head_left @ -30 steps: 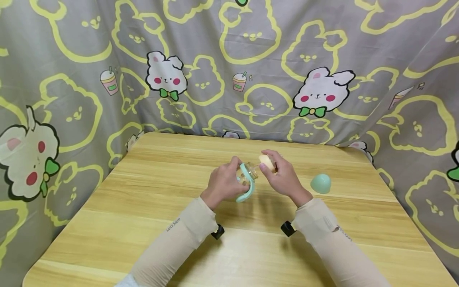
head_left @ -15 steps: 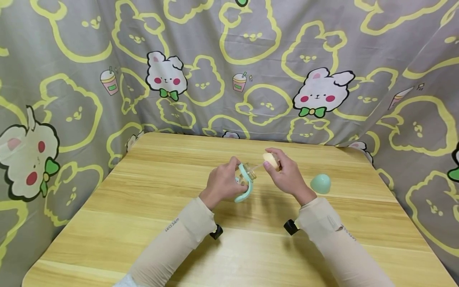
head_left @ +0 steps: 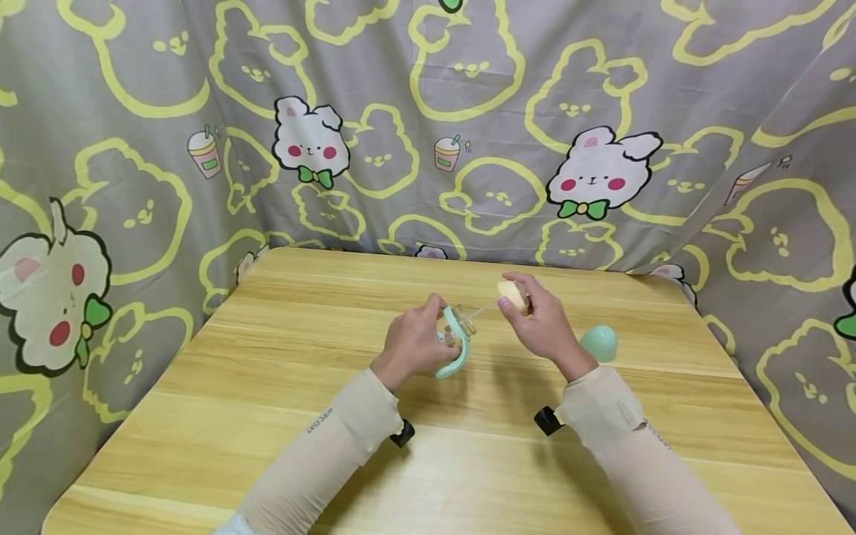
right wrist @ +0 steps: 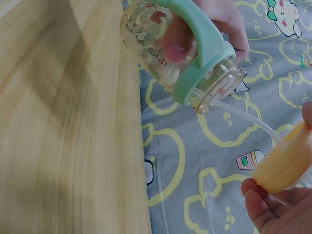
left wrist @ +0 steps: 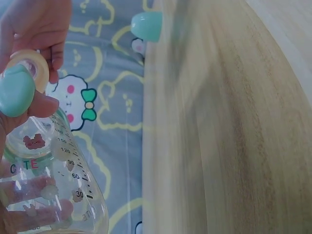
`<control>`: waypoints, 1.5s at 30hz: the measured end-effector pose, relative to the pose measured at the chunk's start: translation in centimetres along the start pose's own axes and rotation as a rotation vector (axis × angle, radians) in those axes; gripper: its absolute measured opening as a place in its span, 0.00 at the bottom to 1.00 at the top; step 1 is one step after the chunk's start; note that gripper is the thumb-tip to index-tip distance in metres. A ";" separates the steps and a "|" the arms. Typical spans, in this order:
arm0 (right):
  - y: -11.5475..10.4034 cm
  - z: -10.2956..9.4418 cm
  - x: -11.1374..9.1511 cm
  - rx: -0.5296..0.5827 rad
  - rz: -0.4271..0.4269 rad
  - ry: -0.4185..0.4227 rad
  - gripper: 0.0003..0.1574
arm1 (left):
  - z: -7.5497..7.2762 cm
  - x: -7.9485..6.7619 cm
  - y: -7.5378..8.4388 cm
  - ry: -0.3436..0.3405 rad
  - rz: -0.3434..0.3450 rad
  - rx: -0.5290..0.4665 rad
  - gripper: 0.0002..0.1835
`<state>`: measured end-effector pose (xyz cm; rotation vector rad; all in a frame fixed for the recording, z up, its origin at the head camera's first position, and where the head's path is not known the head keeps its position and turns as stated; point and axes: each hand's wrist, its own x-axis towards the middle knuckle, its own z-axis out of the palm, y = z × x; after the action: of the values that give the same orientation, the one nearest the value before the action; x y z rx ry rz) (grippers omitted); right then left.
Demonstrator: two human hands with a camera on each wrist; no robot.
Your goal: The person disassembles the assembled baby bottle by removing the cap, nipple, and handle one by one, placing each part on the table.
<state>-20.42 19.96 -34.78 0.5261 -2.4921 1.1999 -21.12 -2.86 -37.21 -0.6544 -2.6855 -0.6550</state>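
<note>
My left hand (head_left: 416, 336) grips a clear baby bottle (right wrist: 146, 36) with printed measuring marks and a mint-green handle (right wrist: 209, 41). The bottle is tilted, its open threaded neck (right wrist: 219, 87) facing my right hand. In my right hand (head_left: 538, 319), fingers and thumb pinch a pale-yellow screw collar (right wrist: 285, 163). From the collar a thin translucent straw (right wrist: 248, 118) runs into the bottle's neck. Collar and neck are apart, joined only by the straw's length. Beyond my right wrist, a mint-green dome cap (head_left: 600, 343) stands on the table.
Both hands are above a light wood-grain table (head_left: 267, 401). A grey curtain (head_left: 401, 148) with yellow outlines and rabbit prints closes off the back and sides. A black wrist camera (head_left: 548, 421) juts from under the right forearm, another black camera (head_left: 403, 433) from the left.
My right hand has moved to the right with the collar, widening the gap to the bottle and baring more straw. The left hand with the bottle has shifted very slightly left.
</note>
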 end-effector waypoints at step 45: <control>-0.1 -1.6 0.2 0.004 -0.020 0.078 0.26 | 0.1 -0.1 -0.4 -0.027 -0.013 -0.027 0.29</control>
<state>-20.32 21.19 -33.67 0.4948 -2.4140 1.1947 -21.22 -3.14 -37.51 -0.6575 -2.7122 -0.6920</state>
